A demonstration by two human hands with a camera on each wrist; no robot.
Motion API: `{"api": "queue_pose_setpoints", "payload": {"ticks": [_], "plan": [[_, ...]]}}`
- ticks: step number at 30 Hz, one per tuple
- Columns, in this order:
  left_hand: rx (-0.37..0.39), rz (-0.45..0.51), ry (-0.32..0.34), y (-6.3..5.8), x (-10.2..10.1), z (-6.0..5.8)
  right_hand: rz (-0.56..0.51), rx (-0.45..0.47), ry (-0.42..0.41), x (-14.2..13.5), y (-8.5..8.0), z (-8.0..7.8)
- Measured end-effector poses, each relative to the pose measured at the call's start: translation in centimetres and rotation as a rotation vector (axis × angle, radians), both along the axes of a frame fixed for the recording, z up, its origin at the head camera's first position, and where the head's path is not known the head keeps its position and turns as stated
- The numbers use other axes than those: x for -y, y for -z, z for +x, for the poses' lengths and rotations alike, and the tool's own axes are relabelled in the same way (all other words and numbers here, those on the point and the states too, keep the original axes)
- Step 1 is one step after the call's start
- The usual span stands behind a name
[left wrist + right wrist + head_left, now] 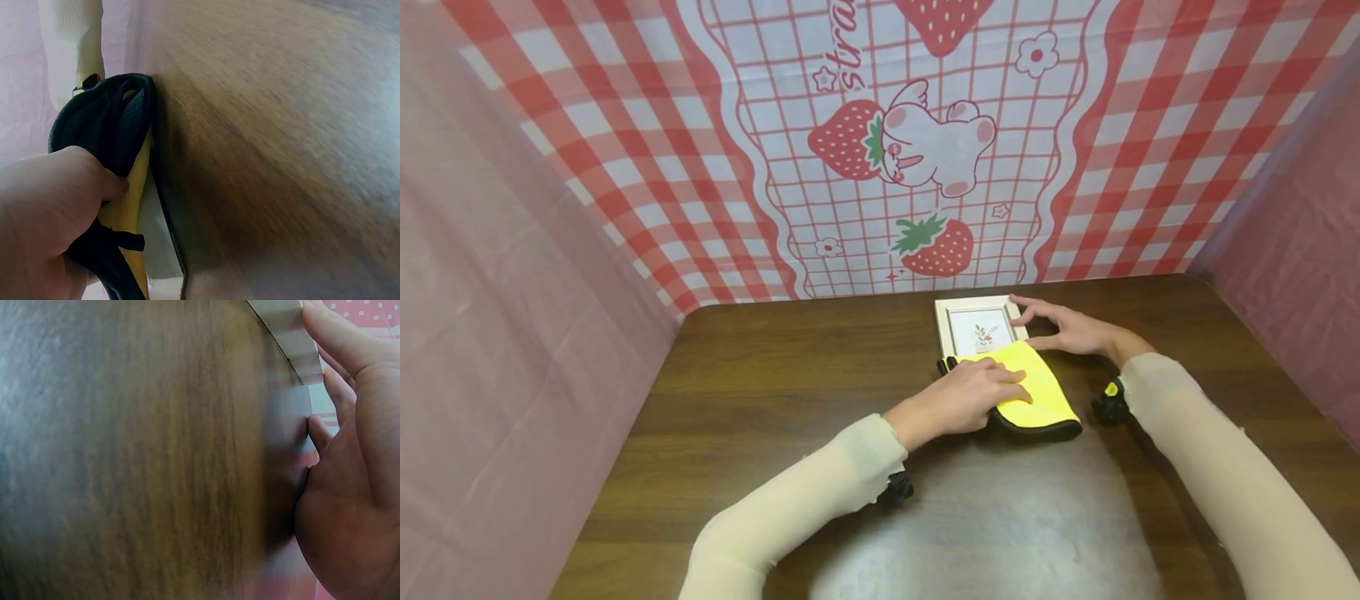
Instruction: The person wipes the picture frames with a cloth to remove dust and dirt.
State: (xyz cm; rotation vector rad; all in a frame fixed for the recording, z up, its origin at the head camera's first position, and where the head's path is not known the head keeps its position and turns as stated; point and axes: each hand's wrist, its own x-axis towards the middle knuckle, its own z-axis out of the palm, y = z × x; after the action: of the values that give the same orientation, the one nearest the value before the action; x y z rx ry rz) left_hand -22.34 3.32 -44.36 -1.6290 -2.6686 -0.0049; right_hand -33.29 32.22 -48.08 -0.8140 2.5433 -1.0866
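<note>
L hand (966,396) grips yellow cloth (1048,392) over near part of pic frame (981,325); R hand (1070,330) holds its R side. Frame's fwd of L, left of R; long axis unclear.

A yellow cloth (1041,385) edged in black, its other face dark in the left wrist view, appears with a cream picture frame (943,329) whose white print (984,336) bears green sprigs and a red motif. The worktop (760,400) is brown with streaked wood grain; the sleeves (805,483) are plain pale cream. Behind, a backdrop (1015,233) pairs red-and-white gingham with a red-gridded white panel of red, white-flecked strawberries (842,142), green-leaved, and a white-and-pink cartoon animal (951,146). Dusty-pink side drapes (497,292) are unpatterned.
</note>
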Motion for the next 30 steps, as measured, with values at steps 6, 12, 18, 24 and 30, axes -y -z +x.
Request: {"api": "queue_pose_setpoints", "payload": {"ticks": [6, 12, 18, 24, 30], "plan": [[-0.010, -0.018, -0.014, 0.0, -0.6, 0.1, -0.005, -0.004, -0.006, 0.0, -0.1, 0.1], [-0.017, -0.030, -0.027, -0.1, -0.6, 0.3, -0.004, 0.005, 0.002, 0.0, -0.1, 0.0], [-0.016, -0.019, -0.024, -0.2, -0.5, 0.3, 0.002, 0.013, 0.013, 0.1, -0.2, 0.0], [-0.022, -0.028, -0.023, -0.1, 0.0, 0.4, 0.001, 0.029, 0.026, 0.2, 0.0, 0.1], [-0.017, -0.038, -0.026, 0.9, 1.1, -0.2, 0.001, 0.043, 0.040, 0.4, -0.1, 0.1]]}}
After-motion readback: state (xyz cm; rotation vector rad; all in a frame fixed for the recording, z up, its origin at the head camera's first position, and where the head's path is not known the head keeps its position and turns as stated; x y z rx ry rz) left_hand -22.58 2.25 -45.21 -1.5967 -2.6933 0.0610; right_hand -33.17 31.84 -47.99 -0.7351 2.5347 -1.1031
